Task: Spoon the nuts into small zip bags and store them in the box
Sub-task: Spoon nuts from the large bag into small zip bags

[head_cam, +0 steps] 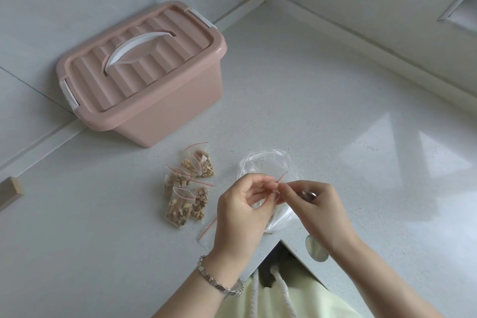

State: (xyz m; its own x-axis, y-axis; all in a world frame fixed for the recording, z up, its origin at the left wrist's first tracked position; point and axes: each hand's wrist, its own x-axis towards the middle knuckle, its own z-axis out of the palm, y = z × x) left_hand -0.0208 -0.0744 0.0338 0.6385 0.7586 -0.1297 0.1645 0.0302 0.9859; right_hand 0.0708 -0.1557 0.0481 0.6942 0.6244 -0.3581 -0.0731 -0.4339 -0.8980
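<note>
Low in the middle of the frame, the left grip (242, 206) and the right grip (320, 204), both bare hands, meet fingertip to fingertip. Each pinches the mouth of a small zip bag (281, 177), whose red seal strip curls up between them. I cannot tell whether this bag holds any nuts. The right grip also has a metal spoon (316, 249) tucked under its palm. The spoon's bowl shows below the wrist, at the counter's near edge.

Beneath both hands a larger clear plastic bag (265, 162) lies crumpled on the white counter (335, 116). Just left of it sits a loose heap of filled zip bags (188, 188), each packed with brown nut pieces and sealed with a red strip. An empty flat zip bag (206, 227) lies beside the left wrist, partly under it. That wrist wears a silver bracelet (219, 281).

Toward the upper left stands the pink box (165, 111), set against the wall and well apart from the heap. Its ribbed lid (134, 72) is on, with a white handle and white latches at both ends. A wooden block (10, 192) shows at the far left edge.
</note>
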